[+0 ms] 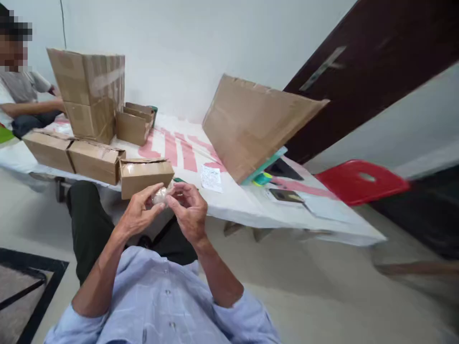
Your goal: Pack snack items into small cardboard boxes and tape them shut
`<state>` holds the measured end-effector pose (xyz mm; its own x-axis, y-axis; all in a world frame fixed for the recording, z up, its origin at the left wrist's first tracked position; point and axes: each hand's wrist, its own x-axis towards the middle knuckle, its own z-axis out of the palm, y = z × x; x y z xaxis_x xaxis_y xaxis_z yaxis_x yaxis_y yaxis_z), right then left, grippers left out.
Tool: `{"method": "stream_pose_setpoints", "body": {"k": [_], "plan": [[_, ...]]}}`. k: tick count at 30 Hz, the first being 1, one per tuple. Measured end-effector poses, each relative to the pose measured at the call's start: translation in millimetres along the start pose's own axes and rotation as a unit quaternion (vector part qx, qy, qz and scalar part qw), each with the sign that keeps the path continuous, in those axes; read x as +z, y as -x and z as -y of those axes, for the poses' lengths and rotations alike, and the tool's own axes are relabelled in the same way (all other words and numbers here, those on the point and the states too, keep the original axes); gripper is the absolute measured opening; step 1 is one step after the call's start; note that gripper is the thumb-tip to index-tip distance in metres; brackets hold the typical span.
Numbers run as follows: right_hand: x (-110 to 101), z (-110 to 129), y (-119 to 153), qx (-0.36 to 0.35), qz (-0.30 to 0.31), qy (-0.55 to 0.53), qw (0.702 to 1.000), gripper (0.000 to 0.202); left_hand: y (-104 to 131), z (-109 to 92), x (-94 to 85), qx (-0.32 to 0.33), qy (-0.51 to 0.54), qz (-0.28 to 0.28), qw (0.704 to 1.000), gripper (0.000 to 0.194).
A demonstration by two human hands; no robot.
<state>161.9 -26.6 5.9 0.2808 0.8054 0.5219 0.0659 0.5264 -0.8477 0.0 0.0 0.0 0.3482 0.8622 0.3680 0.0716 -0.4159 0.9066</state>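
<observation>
Between my two hands, above my lap at the table's front edge, is a small whitish, shiny bundle [160, 195] that looks like clear plastic wrapping; its exact kind cannot be made out. My left hand [141, 210] has its thumb and fingers closed around the bundle's left side. From the right, my right hand [189, 208] pinches at the same bundle with thumb and bent fingers. Just behind my hands stands a small cardboard box [145, 179] with its top flaps up. A small dark green item [178, 180] shows partly behind my right fingers.
Cardboard boxes [95, 157] line the table's front left, with a tall stack [88, 95] behind. A leaning cardboard sheet [258, 124], tape roll [263, 179], phone [286, 196] and written paper [211, 178] are rightward. A red stool [358, 184] stands right; another person [25, 95] sits far left.
</observation>
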Motion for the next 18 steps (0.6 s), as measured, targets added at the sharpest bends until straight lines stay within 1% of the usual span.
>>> {"method": "stream_pose_setpoints", "body": {"k": [3, 5, 8, 10, 14, 18], "plan": [[-1.2, 4.4, 0.9, 0.019, 0.009, -0.007, 1.000, 0.026, 2.2, -3.1, 0.8, -0.001, 0.007, -0.016, 1.000, 0.063], [-3.6, 6.0, -0.3, 0.045, 0.023, -0.025, 0.998, 0.028, 3.5, -6.3, 1.5, 0.005, 0.004, -0.021, 1.000, 0.060], [-8.8, 5.8, -4.2, 0.087, 0.044, -0.059, 0.993, 0.034, 4.9, -11.5, 2.7, 0.022, -0.016, -0.012, 1.000, 0.055], [-12.1, 5.4, -6.9, 0.101, 0.060, -0.059, 0.991, 0.034, 5.6, -13.4, 3.0, 0.026, -0.034, -0.007, 0.999, 0.054], [-17.3, 9.4, -11.4, 0.086, 0.095, -0.008, 0.992, 0.018, 6.1, -12.4, 1.7, 0.018, -0.058, -0.009, 0.998, 0.056], [-20.9, 16.7, -19.0, 0.066, 0.127, 0.006, 0.990, 0.014, 5.5, -12.9, -1.7, -0.004, -0.065, -0.002, 0.998, 0.044]]}}
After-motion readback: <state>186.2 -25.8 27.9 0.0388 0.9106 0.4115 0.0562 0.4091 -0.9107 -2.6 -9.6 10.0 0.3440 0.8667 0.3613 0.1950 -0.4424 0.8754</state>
